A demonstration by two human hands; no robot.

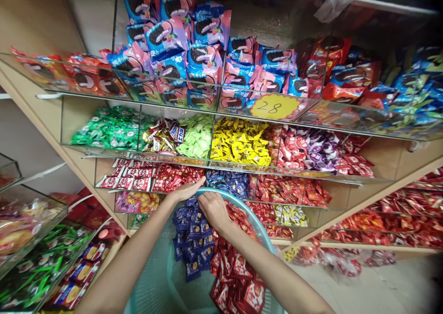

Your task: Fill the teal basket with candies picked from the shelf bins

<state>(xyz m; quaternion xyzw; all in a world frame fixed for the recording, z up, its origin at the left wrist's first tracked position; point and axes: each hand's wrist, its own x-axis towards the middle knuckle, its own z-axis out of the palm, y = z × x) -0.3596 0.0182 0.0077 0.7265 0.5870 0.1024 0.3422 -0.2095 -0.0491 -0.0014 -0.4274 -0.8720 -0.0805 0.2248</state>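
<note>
A teal plastic basket (152,263) stands in front of the shelves, with small blue candy packets (194,240) on its left side and red candy packets (238,277) on its right. Over the basket's far rim, my left hand (187,191) lies with its fingers stretched out toward the shelf bin of blue packets (230,183). My right hand (215,210) is inside the basket near that rim, its fingers curled down onto the blue packets at the top of the pile. Its fingertips are partly hidden among them.
Clear-fronted shelf bins hold yellow packets (240,143), green packets (107,128) and red wafer packets (129,174). Cookie packs (166,39) fill the top shelf, which bears a yellow price tag (274,106). Bagged goods (342,261) lie on the floor at right.
</note>
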